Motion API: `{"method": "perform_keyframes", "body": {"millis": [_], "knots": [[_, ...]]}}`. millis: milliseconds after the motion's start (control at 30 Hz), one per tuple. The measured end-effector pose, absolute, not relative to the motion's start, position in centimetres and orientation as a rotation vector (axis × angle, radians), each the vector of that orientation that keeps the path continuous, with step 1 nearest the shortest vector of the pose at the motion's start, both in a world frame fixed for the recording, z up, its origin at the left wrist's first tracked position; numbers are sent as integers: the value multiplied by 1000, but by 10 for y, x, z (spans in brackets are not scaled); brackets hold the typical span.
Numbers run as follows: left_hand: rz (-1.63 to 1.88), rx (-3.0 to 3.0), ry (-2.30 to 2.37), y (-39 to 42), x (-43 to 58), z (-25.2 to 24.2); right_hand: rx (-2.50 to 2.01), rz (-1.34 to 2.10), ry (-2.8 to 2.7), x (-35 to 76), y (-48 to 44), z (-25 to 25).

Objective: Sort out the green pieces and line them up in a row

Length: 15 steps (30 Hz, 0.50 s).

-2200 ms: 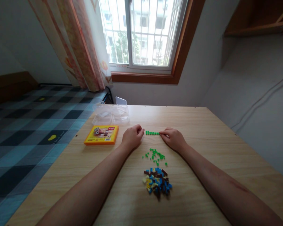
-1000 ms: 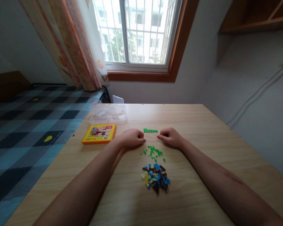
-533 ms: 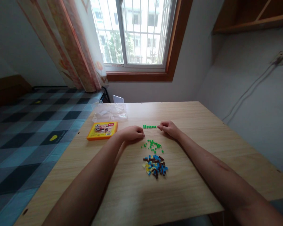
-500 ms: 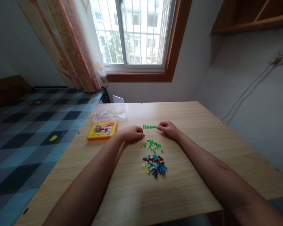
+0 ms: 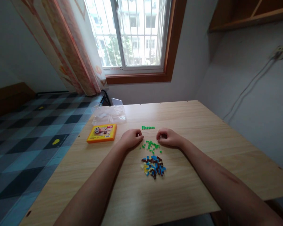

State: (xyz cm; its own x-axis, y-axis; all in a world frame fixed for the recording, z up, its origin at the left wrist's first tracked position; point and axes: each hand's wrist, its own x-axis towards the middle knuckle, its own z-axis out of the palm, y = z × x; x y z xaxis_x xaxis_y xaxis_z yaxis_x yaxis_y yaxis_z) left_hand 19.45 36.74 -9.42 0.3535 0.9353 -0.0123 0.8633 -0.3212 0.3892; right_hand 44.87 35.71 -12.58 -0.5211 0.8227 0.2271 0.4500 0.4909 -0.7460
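Note:
A short row of joined green bricks (image 5: 148,127) lies on the wooden table (image 5: 202,131). Nearer to me is a scatter of loose green bricks (image 5: 151,146), then a heap of blue, brown and yellow bricks (image 5: 153,166). My left hand (image 5: 131,138) rests on the table left of the loose green bricks, fingers curled in. My right hand (image 5: 168,138) rests to their right, fingers pinched together at the edge of the scatter. What either hand holds, if anything, is hidden.
An orange box (image 5: 102,133) lies at the left of the table, with a clear plastic tray (image 5: 109,114) behind it. A checked bed (image 5: 25,131) runs along the left side. The window (image 5: 129,34) and curtain (image 5: 68,47) stand behind the table.
My right hand has drawn back from the end of the green row to the edge of the loose green bricks. The left hand has barely moved. The view has shifted slightly.

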Motion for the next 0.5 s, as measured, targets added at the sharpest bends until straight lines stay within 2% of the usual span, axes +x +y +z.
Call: {"method": "perform_keyframes", "body": {"millis": [500], "knots": [[443,2397,1817,359,202,-112,-909,740,-2285,447,354,-118]]}}
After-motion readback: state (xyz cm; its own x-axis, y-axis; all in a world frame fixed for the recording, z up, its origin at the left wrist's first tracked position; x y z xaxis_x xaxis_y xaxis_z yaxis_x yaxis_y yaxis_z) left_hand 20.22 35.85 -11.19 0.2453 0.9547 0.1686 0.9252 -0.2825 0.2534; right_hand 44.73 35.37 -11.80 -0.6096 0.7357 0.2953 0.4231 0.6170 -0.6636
